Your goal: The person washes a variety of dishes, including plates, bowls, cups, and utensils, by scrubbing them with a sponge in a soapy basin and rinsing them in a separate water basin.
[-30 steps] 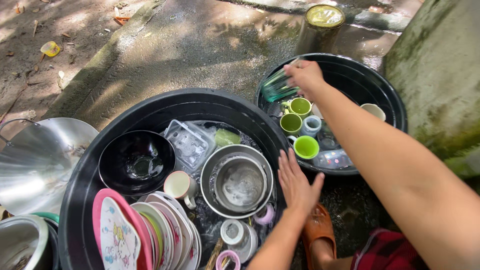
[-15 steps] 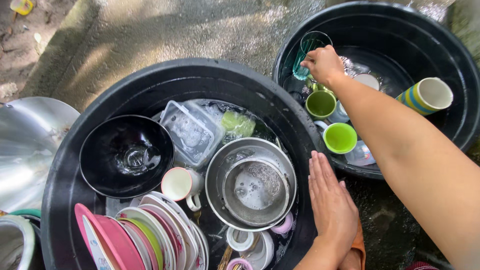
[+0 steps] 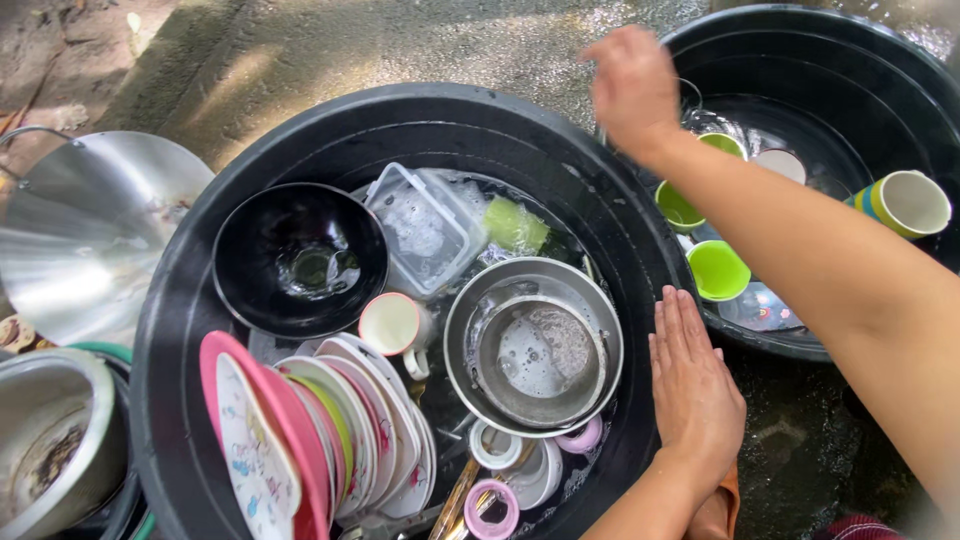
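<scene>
Left hand point(image 3: 694, 388) flat, fingers together, bracing on near tub point(image 3: 160, 330) rim. Right hand point(image 3: 632, 88) above far tub point(image 3: 925, 60) by a glass point(image 3: 688, 95); grip unclear, blurred.

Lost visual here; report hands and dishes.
Left hand flat on big tub rim. Right hand empty over rinse tub. Nothing blocking.

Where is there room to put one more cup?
Bare water in the right tub, between the striped cup and its far wall. The left tub is packed: bowl, pot, plates.
</scene>
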